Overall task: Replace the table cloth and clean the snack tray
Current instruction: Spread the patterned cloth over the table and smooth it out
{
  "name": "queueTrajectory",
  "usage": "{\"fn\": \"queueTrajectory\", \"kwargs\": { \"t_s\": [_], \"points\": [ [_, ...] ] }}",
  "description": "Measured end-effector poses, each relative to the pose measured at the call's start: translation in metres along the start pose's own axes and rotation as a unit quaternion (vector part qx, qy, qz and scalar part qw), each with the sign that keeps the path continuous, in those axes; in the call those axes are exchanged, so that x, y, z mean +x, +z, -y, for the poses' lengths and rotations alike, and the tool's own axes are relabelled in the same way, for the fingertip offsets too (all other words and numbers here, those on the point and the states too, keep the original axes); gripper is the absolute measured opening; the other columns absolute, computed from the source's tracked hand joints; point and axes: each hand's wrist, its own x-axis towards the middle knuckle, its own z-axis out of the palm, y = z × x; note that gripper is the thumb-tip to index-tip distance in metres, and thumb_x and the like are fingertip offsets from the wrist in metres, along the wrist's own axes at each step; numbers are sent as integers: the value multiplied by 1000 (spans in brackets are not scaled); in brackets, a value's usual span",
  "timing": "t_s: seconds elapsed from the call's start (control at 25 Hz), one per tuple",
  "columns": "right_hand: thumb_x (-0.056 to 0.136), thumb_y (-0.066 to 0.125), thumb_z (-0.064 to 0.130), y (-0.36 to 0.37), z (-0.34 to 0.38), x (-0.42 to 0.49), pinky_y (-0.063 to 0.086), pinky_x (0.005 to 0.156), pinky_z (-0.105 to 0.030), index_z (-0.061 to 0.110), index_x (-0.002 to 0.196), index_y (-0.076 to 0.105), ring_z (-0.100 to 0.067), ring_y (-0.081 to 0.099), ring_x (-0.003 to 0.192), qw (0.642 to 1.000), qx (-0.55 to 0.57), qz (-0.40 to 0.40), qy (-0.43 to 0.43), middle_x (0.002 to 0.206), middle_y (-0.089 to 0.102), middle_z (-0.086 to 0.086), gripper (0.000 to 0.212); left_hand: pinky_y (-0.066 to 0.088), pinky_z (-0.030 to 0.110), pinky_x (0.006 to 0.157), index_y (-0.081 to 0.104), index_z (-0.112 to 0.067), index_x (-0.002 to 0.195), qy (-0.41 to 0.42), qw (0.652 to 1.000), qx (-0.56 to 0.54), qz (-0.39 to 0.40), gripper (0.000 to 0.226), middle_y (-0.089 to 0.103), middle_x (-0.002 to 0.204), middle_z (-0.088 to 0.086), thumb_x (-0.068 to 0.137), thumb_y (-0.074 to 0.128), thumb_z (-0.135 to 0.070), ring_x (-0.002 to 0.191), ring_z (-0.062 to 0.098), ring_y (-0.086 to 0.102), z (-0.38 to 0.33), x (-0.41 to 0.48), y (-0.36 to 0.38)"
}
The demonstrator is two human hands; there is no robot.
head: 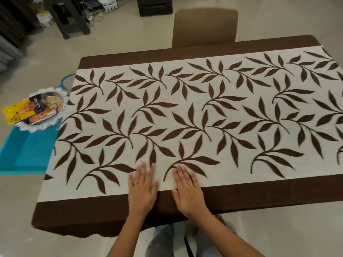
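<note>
Leaf-print table cloth [185, 112] under flat left hand [143, 188] and right hand [187, 190] (both empty); packet [40, 110] possibly reads ALMOND.

table cloth [219, 108] cropped (right edge), chair [204, 26] half-hidden
</note>
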Motion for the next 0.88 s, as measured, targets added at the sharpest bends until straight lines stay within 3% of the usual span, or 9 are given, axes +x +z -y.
{"fn": "queueTrajectory", "kwargs": {
  "t_s": [0.16, 0.24, 0.44, 0.56, 0.72, 0.88],
  "points": [
    [97, 33, 42, -40, -127, -42, 10, 117, -47, 9, 152, 19, -21, 8, 149, 998, -35, -12, 51, 161, 11, -7, 66, 8, 49, 119, 9, -33, 153, -22, 1000, -1, -21, 62, 7, 161, 2, 95, 13, -56, 148, 17, -2, -2, -6, -3],
    [97, 33, 43, -57, -166, -53, 8, 117, -47, 10, 153, 16, -22, 5, 149, 995, -30, -9, 92, 161, 9, -8, 67, 8, 50, 119, 11, -24, 153, -52, 998, -20, -33, 68, 8, 161, 7, 94, 16, -57, 148, 22, -1, -37, 1, 4],
    [99, 27, 35, -58, -172, -55, 11, 115, -45, 7, 151, 21, -24, 13, 148, 999, -16, 11, 40, 159, 13, -11, 60, 5, 42, 119, 13, -16, 153, 98, 994, -50, 5, 61, 2, 161, 4, 100, 14, -47, 149, 18, 3, -216, 12, 61],
    [99, 30, 36, -65, -191, -59, 10, 116, -44, 9, 151, 22, -21, 12, 148, 999, -31, 5, 18, 160, 14, -8, 59, 8, 42, 117, 18, -16, 152, 91, 995, -37, -2, 59, 10, 160, 4, 102, 12, -46, 148, 18, 8, -243, 17, 71],
    [99, 21, 45, -84, -256, -87, 0, 118, -41, 15, 153, 15, -16, 5, 149, 990, -33, -25, 135, 160, 7, 0, 62, 5, 38, 119, 17, -22, 153, 105, 994, -13, -1, 62, 13, 160, 0, 99, 23, -51, 148, 12, 3, -237, 14, 66],
    [98, 14, 49, -102, -304, -115, -8, 117, -37, 12, 152, 3, -21, -5, 148, 974, -26, -36, 224, 159, -5, -4, 67, -1, 38, 119, 16, -18, 153, 84, 996, 5, 10, 64, 11, 160, 3, 97, 24, -49, 148, 18, 5, -249, 18, 66]
  ]
}}
